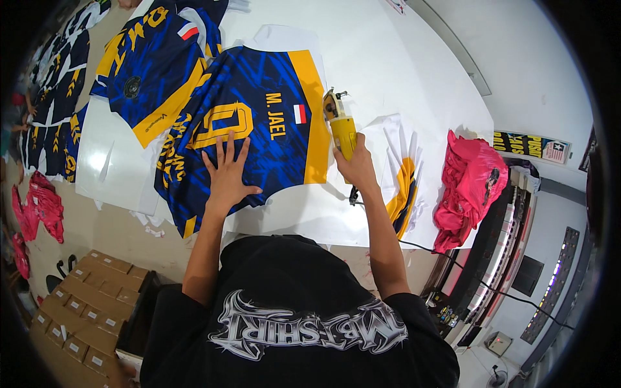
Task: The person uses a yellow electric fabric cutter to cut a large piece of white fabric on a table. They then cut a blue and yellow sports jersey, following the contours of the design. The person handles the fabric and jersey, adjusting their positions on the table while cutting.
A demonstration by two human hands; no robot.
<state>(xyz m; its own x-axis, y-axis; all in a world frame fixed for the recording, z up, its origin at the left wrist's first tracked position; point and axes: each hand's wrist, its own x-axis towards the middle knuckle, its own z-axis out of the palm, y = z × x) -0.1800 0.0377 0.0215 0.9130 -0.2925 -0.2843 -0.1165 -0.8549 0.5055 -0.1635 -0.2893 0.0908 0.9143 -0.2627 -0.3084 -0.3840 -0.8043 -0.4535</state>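
Note:
A blue jersey panel [278, 84] with yellow lettering and a wide yellow band lies spread on the white table. My left hand [226, 174] presses flat on it, fingers spread, just below the large yellow numeral. In my right hand [358, 165] is a yellow electric fabric cutter [345, 136], gripped by its body. The cutter's head is beside the outer edge of the yellow band, near its upper part; whether the blade touches cloth I cannot tell. White margin [284, 39] shows along the panel's far edge.
More blue and yellow panels [158, 71] lie at the far left. Right of my right hand is a stack of white, yellow and blue pieces [402, 187], then a pink cloth heap [469, 187]. A black cord [420, 246] runs off right. Cardboard boxes [90, 304] stand lower left.

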